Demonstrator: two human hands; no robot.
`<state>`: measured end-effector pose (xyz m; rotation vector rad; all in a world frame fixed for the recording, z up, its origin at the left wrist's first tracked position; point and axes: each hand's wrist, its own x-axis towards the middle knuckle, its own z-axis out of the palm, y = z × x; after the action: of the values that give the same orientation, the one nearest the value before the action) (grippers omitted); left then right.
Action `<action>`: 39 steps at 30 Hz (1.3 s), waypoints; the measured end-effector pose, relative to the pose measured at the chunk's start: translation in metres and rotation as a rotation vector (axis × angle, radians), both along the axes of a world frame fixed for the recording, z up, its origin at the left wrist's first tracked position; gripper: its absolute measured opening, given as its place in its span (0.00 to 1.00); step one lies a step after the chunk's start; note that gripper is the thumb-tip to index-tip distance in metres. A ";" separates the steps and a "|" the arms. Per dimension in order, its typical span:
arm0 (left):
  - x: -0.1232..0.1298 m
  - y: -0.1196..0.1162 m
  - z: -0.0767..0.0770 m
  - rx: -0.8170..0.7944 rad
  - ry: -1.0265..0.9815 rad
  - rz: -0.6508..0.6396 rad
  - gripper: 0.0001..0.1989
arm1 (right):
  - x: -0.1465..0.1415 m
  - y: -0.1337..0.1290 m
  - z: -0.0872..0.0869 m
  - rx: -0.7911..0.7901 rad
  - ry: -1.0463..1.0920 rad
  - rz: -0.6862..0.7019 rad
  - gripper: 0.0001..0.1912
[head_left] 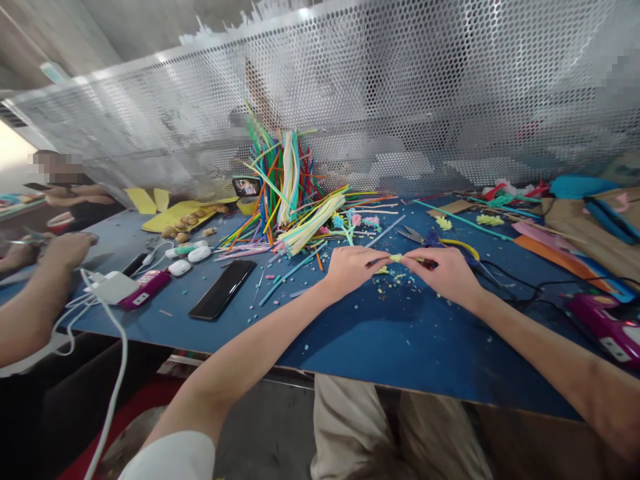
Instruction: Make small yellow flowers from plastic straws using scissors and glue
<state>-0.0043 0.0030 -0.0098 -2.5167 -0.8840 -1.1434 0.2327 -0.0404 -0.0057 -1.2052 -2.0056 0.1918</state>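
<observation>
Between the fingertips of my left hand [351, 268] and my right hand [447, 272] is a small pale yellow piece [396, 258], pinched from both sides. It looks like the fuzzy yellow bits lying nearby; its exact form is partly hidden by my fingers. Small yellow and blue clippings [397, 283] are scattered on the blue table just below. Right behind my right hand lie blue-handled pliers [417, 235], jaws pointing left. Beyond my left hand stands a small blue and pink fuzzy flower stem [349, 227]. Two yellow fuzzy pieces [443, 223] rest farther back.
Bundles of coloured pipe cleaners [290, 180] stand before a perforated metal screen [400, 93]. A black phone [223, 290], a magenta power strip [145, 290] and white cables lie left; another magenta device [607, 327] sits right. A co-worker's arm [45, 293] rests at the left.
</observation>
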 end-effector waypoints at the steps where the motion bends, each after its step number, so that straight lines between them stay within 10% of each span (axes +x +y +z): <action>1: 0.000 0.001 -0.001 0.000 -0.007 0.003 0.13 | 0.000 0.000 0.000 -0.005 0.000 0.001 0.16; 18: -0.001 -0.002 0.002 -0.135 -0.004 0.061 0.11 | 0.001 -0.003 0.007 0.008 -0.057 -0.012 0.15; 24: -0.001 0.005 0.001 -0.264 -0.023 0.043 0.12 | 0.045 0.017 0.022 0.080 -0.125 -0.332 0.18; 33: -0.002 0.011 -0.003 -0.301 -0.001 0.037 0.13 | 0.097 0.057 -0.017 -0.102 -0.533 -0.576 0.28; 39: 0.000 0.006 0.002 -0.360 0.009 0.034 0.13 | 0.098 0.060 -0.017 -0.191 -0.543 -0.416 0.23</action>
<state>-0.0046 0.0088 -0.0082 -2.7676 -1.2209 -1.0397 0.3305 0.0192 -0.0230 -1.9260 -2.1510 -0.1755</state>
